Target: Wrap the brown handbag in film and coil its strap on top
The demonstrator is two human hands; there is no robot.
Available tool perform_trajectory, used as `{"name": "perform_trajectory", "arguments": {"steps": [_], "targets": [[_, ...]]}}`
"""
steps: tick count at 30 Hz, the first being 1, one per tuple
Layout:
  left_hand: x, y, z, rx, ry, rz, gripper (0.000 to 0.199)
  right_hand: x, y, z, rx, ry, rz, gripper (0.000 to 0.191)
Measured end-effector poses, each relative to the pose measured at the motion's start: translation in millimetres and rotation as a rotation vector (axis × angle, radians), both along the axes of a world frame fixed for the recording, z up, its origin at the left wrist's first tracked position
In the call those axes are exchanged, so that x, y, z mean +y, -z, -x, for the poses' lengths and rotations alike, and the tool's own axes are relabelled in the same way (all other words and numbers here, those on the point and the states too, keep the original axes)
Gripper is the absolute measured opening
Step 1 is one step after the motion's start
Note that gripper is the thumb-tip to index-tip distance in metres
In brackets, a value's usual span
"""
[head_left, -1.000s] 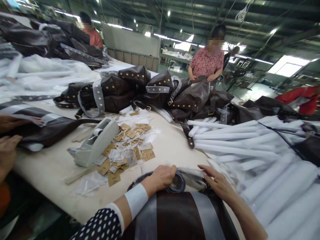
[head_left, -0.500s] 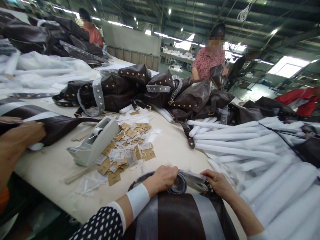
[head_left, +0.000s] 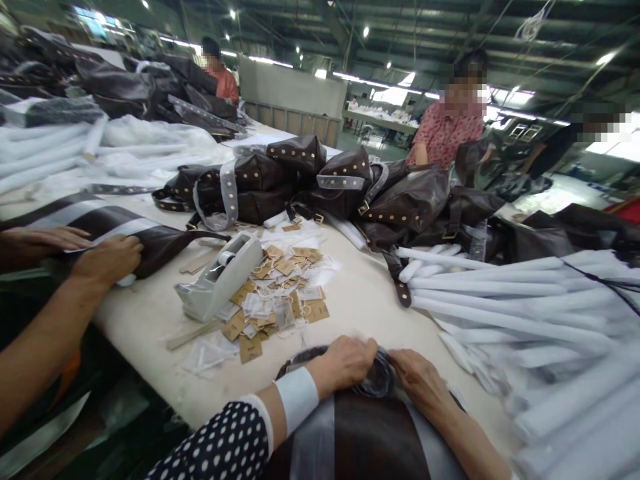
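A dark brown bag (head_left: 380, 440) with pale wrapping bands lies before me at the bottom of the head view. Over its top edge a strap (head_left: 377, 381), covered in clear film, is rolled into a coil. My left hand (head_left: 345, 363) is closed on the coil from the left, its fingertips curled over the upper rim. On the other side my right hand (head_left: 417, 377) grips the same coil, fingers pressed against its right edge. Part of the strap loops out behind my left wrist; its end is hidden.
A grey tape dispenser (head_left: 220, 277) stands beside a heap of brown tags (head_left: 285, 293). White padded rolls (head_left: 500, 313) fill the right side. Brown studded bags (head_left: 260, 183) are piled behind. A co-worker's hands (head_left: 107, 257) press another bag at left; another person (head_left: 447, 130) stands across the table.
My right hand has moved left, closer to my left hand, and the stretched strap section between them is now gathered at the coil. The co-worker's hands have shifted along their bag.
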State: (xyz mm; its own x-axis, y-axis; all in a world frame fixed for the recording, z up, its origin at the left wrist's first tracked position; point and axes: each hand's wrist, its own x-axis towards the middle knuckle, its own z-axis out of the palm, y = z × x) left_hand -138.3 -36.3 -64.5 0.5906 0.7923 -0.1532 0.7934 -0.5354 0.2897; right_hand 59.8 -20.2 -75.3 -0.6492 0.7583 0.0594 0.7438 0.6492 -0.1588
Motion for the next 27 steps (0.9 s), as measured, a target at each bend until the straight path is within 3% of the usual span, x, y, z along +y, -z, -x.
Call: {"name": "perform_trajectory", "arguments": {"steps": [5, 12, 15, 18, 23, 27], "targets": [[-0.9, 1.3, 1.5, 0.019, 0.056, -0.081, 0.060, 2.1, 2.1, 0.9, 0.099, -0.041, -0.062, 0.031], [-2.4, 3.5, -1.0, 0.024, 0.061, -0.156, 0.060, -1.0, 1.8, 5.6, 0.199, -0.003, -0.151, 0.031], [-1.7, 5.5, -2.7, 0.015, 0.053, -0.133, 0.059, -1.6, 2.0, 5.0, 0.213, 0.005, -0.117, 0.033], [0.8, 7.0, -3.9, 0.001, 0.038, -0.091, 0.051, -1.9, 2.3, 4.1, 0.232, -0.020, -0.050, 0.033], [3.5, 7.3, -5.0, -0.010, 0.009, -0.057, 0.019, -3.3, 1.8, 5.2, 0.215, 0.013, -0.031, 0.030], [2.9, 6.0, -6.0, -0.010, 0.001, -0.062, 0.015, -6.8, 0.4, 4.1, 0.138, 0.056, -0.056, 0.027]]}}
